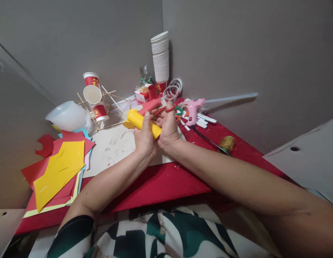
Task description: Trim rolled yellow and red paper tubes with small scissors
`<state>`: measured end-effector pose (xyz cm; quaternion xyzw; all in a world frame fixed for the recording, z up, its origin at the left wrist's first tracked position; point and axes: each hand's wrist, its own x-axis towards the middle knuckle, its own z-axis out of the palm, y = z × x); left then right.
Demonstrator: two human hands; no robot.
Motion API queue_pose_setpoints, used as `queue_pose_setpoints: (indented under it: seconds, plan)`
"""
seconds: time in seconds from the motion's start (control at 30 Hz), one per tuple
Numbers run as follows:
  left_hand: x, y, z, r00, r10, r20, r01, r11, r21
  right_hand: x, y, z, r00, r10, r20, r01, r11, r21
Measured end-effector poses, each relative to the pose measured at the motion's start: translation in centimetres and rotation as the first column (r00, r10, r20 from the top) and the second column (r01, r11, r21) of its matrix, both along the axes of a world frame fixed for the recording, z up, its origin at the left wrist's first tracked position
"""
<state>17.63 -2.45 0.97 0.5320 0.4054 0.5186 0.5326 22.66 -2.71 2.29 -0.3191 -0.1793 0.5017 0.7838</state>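
A yellow paper tube (136, 119) lies slanted in my left hand (145, 139), whose thumb presses along its side. Close beside it, my right hand (169, 129) has red-handled scissors (170, 108) hooked on the thumb and fingers. The near end of the tube touches or almost touches the right palm. Most of the scissors' blades are hidden by the fingers. Just beyond the tube, a red paper roll (149, 106) rests on the worktop. Both hands are above a white sheet (109, 147) with dark specks on it.
Coloured paper sheets (60, 168) are piled at the left. Behind them are a white plastic bag (71, 116), red paper cups (92, 95) and thin sticks (112, 98). A tall cup stack (160, 57) stands at the back. To the right are a pink glue gun (193, 110), white markers (202, 122) and a gold spool (227, 143).
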Motion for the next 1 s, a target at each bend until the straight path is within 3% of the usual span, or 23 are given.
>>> queue_pose_setpoints:
  seconds: [0.2, 0.4, 0.5, 0.6, 0.7, 0.87, 1.0]
  plan:
    - [0.6, -1.1, 1.0, 0.974, 0.139, 0.18, -0.107, 0.978, -0.18, 0.0, 0.1, -0.5, 0.992, 0.038, 0.118, -0.04, 0.999, 0.017]
    - [-1.2, -1.3, 3.9, 0.948, 0.065, 0.311, 0.021, 0.964, -0.266, 0.0, 0.0, -0.1, 0.979, 0.068, 0.192, -0.077, 0.996, 0.037]
    - [-3.8, -0.5, 5.9, 0.938, 0.038, 0.346, 0.033, 0.98, -0.197, 0.0, -0.3, 0.2, 0.988, 0.082, 0.13, -0.086, 0.996, 0.028]
    - [-7.1, 0.9, 6.9, 0.968, 0.059, 0.245, -0.056, 0.998, -0.016, 0.1, -0.4, 0.4, 0.995, 0.089, 0.049, -0.091, 0.996, 0.023]
    - [-10.5, 2.5, 6.3, 0.989, 0.145, 0.018, -0.146, 0.985, 0.095, 0.0, -0.5, 0.4, 0.994, 0.09, 0.054, -0.092, 0.995, 0.043]
    - [-15.0, 5.5, 3.3, 0.958, 0.253, -0.136, -0.229, 0.958, 0.171, -0.4, -0.3, -0.1, 0.986, 0.105, 0.131, -0.113, 0.992, 0.055]
    - [-16.4, 7.6, 1.7, 0.929, 0.291, -0.23, -0.242, 0.945, 0.22, -0.4, -0.1, -0.4, 0.98, 0.118, 0.158, -0.126, 0.991, 0.042]
